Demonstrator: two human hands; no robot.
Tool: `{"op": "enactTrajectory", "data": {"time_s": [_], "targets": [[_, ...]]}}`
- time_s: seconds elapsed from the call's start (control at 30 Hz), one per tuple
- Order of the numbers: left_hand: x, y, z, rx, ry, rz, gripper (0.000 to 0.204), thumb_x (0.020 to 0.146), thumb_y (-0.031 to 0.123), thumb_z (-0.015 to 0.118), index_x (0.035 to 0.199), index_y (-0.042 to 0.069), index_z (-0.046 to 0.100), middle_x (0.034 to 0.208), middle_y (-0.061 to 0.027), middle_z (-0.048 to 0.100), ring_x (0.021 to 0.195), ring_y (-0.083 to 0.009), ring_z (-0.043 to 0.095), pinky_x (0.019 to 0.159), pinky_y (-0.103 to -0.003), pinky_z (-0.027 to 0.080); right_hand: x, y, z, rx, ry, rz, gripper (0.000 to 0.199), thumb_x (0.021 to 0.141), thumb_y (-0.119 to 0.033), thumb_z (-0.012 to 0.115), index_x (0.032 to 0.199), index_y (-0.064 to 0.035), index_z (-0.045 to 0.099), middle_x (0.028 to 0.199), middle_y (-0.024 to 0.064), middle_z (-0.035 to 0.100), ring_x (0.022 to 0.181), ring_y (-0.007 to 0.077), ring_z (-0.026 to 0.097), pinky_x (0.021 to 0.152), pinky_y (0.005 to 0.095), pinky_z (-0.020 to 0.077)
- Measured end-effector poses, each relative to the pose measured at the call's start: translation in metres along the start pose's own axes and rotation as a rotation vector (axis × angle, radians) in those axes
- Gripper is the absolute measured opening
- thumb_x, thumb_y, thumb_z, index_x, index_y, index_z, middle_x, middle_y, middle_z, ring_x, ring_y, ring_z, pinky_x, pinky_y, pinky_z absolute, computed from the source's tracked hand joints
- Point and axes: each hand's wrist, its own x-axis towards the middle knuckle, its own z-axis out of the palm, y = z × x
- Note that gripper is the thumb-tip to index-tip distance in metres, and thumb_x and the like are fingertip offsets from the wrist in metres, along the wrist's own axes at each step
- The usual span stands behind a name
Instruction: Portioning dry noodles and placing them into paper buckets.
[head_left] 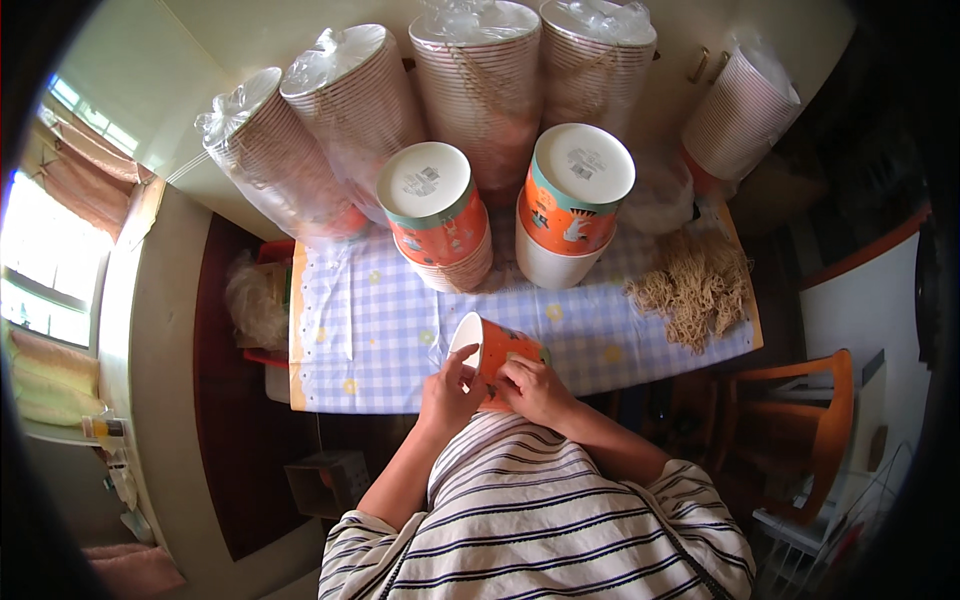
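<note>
An orange paper bucket (508, 346) with small printed figures lies on its side at the table's front edge, close to my body. Its white mouth faces left. My left hand (452, 392) is at that mouth, its fingers curled around the rim. Against the bucket's orange wall, my right hand (537, 390) has its fingertips bunched in a pinch. Whatever is between those fingertips is too small to make out. Straight ahead, two upside-down stacks of similar buckets stand side by side, a left stack (440, 225) and a right stack (570, 215), white bottoms up.
Tall plastic-wrapped bucket stacks (478, 100) line the back of the table, with another wrapped stack (742, 115) at the far right. A tangled heap of beige strings (695, 290) lies on the checked tablecloth (385, 335). A wooden chair (825, 435) stands at right, a red crate (270, 300) at left.
</note>
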Motion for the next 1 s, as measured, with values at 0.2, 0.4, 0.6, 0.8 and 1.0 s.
{"op": "enactTrajectory", "data": {"time_s": [0.2,0.4,0.6,0.8,1.0], "targets": [[0.01,-0.014,-0.005,-0.139,-0.062,-0.013,0.042,0.083,0.009,0.063,0.122,-0.003,0.051,0.079,-0.01,0.066,0.072,-0.0111,0.062,0.065,-0.026,0.05,0.0,-0.001,-0.003,0.011,-0.018,-0.047,0.011,0.073,-0.003,0.065,0.079,-0.0014,0.055,0.076,0.0128,0.057,0.071,0.0315,0.059,0.062,0.0388,0.0485],[0.05,-0.022,-0.001,0.0,-0.061,-0.057,0.043,0.083,0.021,0.066,0.113,-0.008,0.056,0.079,-0.0104,0.066,0.07,-0.0099,0.058,0.062,-0.026,0.048,-0.006,-0.001,0.0,0.064,-0.127,-0.058,0.01,0.073,-0.007,0.066,0.08,-0.0035,0.06,0.077,0.0112,0.059,0.074,0.0295,0.06,0.066,0.0378,0.0491],[0.032,-0.008,-0.009,0.022,-0.118,-0.014,0.026,0.081,0.012,0.06,0.102,-0.003,0.061,0.078,-0.0103,0.065,0.069,-0.0135,0.06,0.063,-0.028,0.049,-0.003,-0.001,-0.025,0.018,-0.054,-0.095,0.009,0.072,-0.01,0.07,0.075,-0.0043,0.063,0.075,0.0086,0.061,0.074,0.0272,0.059,0.065,0.0353,0.0475],[-0.002,-0.039,-0.016,0.33,-0.077,0.475,0.014,0.074,-0.002,0.058,0.084,0.007,0.063,0.083,-0.0072,0.062,0.084,-0.0257,0.06,0.082,-0.039,0.044,-0.005,0.039,-0.043,0.126,0.235,0.259,0.014,0.081,-0.014,0.066,0.082,-0.0011,0.06,0.077,0.0094,0.062,0.067,0.0204,0.06,0.063,0.0309,0.0478],[-0.01,-0.078,-0.01,0.417,0.039,0.716,0.023,0.068,-0.006,0.06,0.089,0.005,0.062,0.094,-0.0064,0.06,0.1,-0.0257,0.059,0.092,-0.042,0.044,-0.006,0.08,-0.032,0.753,0.215,0.72,0.04,0.085,-0.029,0.065,0.112,-0.0007,0.054,0.098,0.0052,0.061,0.084,0.0128,0.058,0.073,0.0262,0.0478]]}}
